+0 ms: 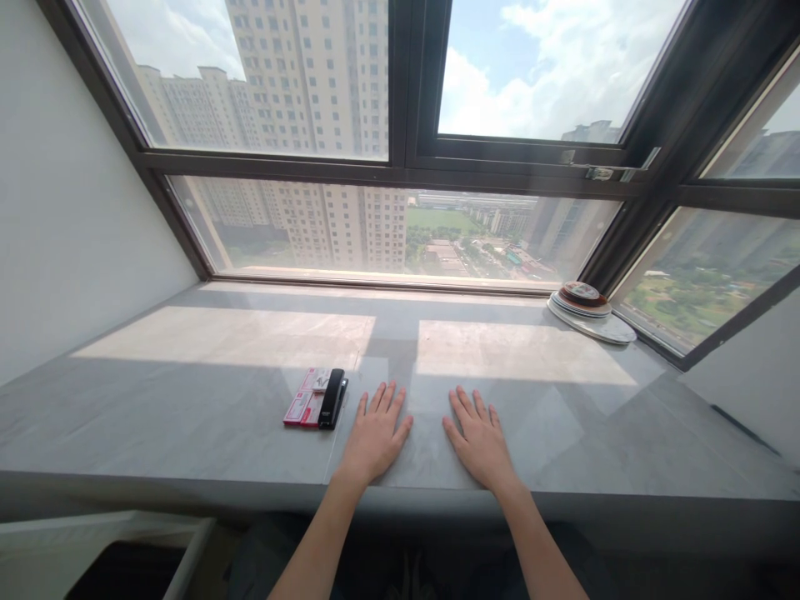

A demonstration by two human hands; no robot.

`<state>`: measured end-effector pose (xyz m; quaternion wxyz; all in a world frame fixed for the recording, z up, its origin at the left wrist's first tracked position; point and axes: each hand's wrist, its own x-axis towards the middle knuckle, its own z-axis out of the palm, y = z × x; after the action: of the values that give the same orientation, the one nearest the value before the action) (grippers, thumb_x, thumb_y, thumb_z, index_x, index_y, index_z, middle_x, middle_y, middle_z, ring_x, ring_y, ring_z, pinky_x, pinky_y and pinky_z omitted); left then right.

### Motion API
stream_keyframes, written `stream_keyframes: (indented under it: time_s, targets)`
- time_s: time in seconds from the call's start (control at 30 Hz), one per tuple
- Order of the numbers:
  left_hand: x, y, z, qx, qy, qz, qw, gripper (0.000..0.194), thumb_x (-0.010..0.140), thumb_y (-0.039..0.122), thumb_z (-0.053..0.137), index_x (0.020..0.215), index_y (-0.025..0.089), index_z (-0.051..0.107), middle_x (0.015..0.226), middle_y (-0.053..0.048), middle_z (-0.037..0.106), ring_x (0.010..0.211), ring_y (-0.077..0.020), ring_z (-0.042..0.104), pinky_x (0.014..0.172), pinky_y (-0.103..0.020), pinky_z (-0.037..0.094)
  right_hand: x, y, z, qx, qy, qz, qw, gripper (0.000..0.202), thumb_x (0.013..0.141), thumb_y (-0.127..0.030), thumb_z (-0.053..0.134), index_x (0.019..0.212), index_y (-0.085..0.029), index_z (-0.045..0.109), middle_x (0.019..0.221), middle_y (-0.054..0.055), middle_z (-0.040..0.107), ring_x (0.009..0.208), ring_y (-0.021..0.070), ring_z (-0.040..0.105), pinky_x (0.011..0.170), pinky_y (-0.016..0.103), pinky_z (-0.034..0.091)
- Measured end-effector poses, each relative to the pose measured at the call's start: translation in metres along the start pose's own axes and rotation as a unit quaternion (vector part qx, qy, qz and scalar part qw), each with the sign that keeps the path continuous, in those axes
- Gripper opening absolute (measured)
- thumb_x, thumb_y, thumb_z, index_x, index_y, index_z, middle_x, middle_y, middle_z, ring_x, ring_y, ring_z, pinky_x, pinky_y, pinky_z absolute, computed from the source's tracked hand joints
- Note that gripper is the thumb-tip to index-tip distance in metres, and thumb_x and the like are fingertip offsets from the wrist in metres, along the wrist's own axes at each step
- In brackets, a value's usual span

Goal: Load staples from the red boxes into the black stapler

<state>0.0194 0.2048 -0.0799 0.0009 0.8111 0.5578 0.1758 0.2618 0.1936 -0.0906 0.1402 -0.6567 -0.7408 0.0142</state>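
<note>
My left hand (375, 433) lies flat on the grey stone windowsill (237, 433), palm down with its fingers apart. To its left, a short gap away, a black stapler (332, 400) sits along the right side of some flat red-and-white boxes (303, 404). A small whitish item (321, 380) lies on the boxes beside the stapler's upper part. My right hand (478, 437) also rests flat on the sill, palm down, fingers spread, with bare stone between the two hands. Neither hand holds anything.
At the back right corner stands a stack of plates or round mats (591, 310) with a brown round piece on top. Dark window frames (375, 171) border the sill's far side. Below the front edge at left is a white open container (112, 533).
</note>
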Motion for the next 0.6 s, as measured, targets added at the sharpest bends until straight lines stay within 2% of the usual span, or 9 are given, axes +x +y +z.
stream_keyframes:
  time_s: [0.6]
  targets:
    - [-0.0019, -0.0011, -0.0071, -0.032, -0.004, -0.002, 0.999, 0.054, 0.105, 0.047, 0.035, 0.156, 0.031, 0.037, 0.165, -0.003, 0.026, 0.154, -0.0253, 0.021, 0.125, -0.053, 0.018, 0.0003, 0.0009, -0.0011, 0.018, 0.001, 0.000, 1.000, 0.058, 0.104, -0.049, 0.033, 0.160, -0.032, 0.032, 0.165, -0.003, 0.025, 0.154, 0.0281, 0.009, 0.123, 0.051, 0.012]
